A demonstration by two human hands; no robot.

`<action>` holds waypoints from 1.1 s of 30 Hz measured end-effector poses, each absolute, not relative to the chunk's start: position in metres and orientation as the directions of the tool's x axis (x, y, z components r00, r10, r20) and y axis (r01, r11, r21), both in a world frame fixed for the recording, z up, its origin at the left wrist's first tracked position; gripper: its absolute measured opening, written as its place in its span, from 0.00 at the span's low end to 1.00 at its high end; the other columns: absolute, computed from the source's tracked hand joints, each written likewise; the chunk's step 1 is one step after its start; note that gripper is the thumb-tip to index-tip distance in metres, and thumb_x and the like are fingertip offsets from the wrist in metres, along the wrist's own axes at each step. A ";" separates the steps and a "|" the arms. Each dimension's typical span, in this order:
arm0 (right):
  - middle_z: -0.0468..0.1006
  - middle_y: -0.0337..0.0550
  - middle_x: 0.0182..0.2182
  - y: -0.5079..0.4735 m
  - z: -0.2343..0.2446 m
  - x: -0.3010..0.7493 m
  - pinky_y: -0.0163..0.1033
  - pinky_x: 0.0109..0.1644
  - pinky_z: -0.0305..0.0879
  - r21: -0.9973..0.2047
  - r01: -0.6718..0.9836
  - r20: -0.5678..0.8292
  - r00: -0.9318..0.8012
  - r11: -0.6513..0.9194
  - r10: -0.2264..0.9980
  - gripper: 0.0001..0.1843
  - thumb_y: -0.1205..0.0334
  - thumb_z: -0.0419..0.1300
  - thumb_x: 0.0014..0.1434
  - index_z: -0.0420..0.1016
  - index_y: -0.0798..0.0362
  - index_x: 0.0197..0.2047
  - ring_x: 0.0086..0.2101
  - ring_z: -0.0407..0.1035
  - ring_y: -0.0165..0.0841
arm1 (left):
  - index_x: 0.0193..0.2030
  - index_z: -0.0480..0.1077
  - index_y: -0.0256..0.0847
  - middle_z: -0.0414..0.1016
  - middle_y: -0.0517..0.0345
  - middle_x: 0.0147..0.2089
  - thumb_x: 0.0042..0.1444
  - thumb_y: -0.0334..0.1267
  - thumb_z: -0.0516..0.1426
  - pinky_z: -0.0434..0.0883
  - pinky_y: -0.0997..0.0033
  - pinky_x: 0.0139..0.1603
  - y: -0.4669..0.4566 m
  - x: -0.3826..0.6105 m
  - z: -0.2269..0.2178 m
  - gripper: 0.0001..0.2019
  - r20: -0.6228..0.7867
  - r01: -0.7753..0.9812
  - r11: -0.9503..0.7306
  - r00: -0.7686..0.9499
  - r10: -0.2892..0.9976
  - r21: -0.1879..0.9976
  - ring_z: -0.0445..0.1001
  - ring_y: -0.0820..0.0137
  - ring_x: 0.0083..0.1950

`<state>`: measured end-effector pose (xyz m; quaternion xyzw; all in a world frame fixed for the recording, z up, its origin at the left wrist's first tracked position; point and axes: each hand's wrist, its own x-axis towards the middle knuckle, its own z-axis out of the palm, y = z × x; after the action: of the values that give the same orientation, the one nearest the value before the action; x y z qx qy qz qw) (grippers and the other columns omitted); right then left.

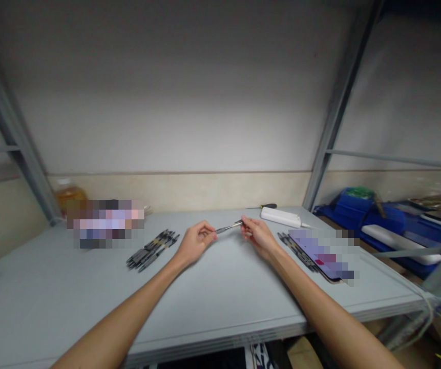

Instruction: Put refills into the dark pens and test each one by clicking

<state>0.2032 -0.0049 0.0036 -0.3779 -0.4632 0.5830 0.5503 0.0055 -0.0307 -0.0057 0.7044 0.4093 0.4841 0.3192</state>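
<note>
- Table [224, 302], pale grey, spreads beneath both hands and reaches back to a cream band under a greyish wall [182, 102]; metal posts [330, 138] rise beyond the hands on either side.
- Left hand [195, 242] and right hand [259, 234] share one slim pen [228, 227] over the tabletop, each pinching an end between thumb and fingers.
- Dark pens [153, 250] lie clustered just left of the left hand; a second row of pens [299, 252] sits right of the right hand, against a flat thing [316, 253] with a pixelated top.
- Behind the right hand lie a white power strip [280, 217] and a screwdriver [269, 206].
- Far left of the left hand, a pale-capped bottle [70, 193] of amber colour stands behind a pixelated heap [107, 223].
- Well right of the right hand, past the post, are blue bins [353, 207]; something green [359, 192] shows there, in or on one, I can't tell.
- The front edge [243, 338] runs under both forearms, with tabletop stretching between it and the hands.
</note>
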 end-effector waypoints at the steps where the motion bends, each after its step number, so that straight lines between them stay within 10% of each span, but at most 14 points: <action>1: 0.69 0.36 0.19 -0.004 0.005 0.204 0.28 0.22 0.56 -0.941 -0.336 0.067 -0.043 0.049 0.997 0.15 0.53 0.65 0.45 0.70 0.57 0.23 0.21 0.61 0.24 | 0.37 0.66 0.36 0.73 0.54 0.34 0.50 0.41 0.56 0.67 0.74 0.33 -0.032 0.007 -0.005 0.11 0.417 0.271 -0.471 0.233 0.878 0.840 0.71 0.72 0.34; 5: 0.72 0.38 0.22 0.000 0.011 0.213 0.30 0.27 0.62 -0.829 -0.558 -0.017 0.059 0.019 0.998 0.11 0.56 0.57 0.54 0.70 0.55 0.26 0.25 0.66 0.26 | 0.50 0.60 0.39 0.69 0.51 0.47 0.51 0.40 0.55 0.68 0.75 0.33 -0.034 0.007 -0.002 0.19 0.431 0.317 -0.490 0.242 0.869 0.812 0.70 0.73 0.36; 15: 0.60 0.33 0.13 -0.001 0.035 0.222 0.30 0.17 0.56 -0.599 -0.786 0.037 -0.218 -0.153 0.975 0.18 0.56 0.40 0.63 0.59 0.51 0.24 0.14 0.58 0.27 | 0.33 0.67 0.40 0.69 0.56 0.34 0.52 0.33 0.51 0.64 0.67 0.43 -0.025 -0.009 -0.011 0.05 0.523 0.734 -0.569 0.341 0.781 0.371 0.67 0.68 0.38; 23: 0.42 0.28 0.09 -0.005 0.055 0.210 0.28 0.10 0.34 -0.658 -0.706 0.037 -0.375 -0.260 0.926 0.19 0.56 0.44 0.56 0.49 0.51 0.16 0.11 0.33 0.23 | 0.30 0.68 0.39 0.70 0.56 0.29 0.52 0.31 0.49 0.62 0.71 0.37 -0.027 -0.004 -0.012 0.08 0.426 0.755 -0.560 0.407 0.808 0.341 0.66 0.70 0.34; 33: 0.41 0.28 0.10 -0.006 0.068 0.202 0.28 0.11 0.36 -0.774 -0.599 0.078 -0.414 -0.207 0.907 0.19 0.51 0.45 0.53 0.48 0.51 0.15 0.12 0.34 0.23 | 0.28 0.70 0.39 0.70 0.58 0.27 0.51 0.31 0.49 0.60 0.73 0.33 -0.030 -0.004 -0.010 0.08 0.385 0.739 -0.558 0.423 0.820 0.377 0.65 0.71 0.30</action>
<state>0.2018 -0.0061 0.0676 -0.2023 -0.3804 0.7500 0.5018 -0.0045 -0.0297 -0.0096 0.8401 0.4640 0.2706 0.0749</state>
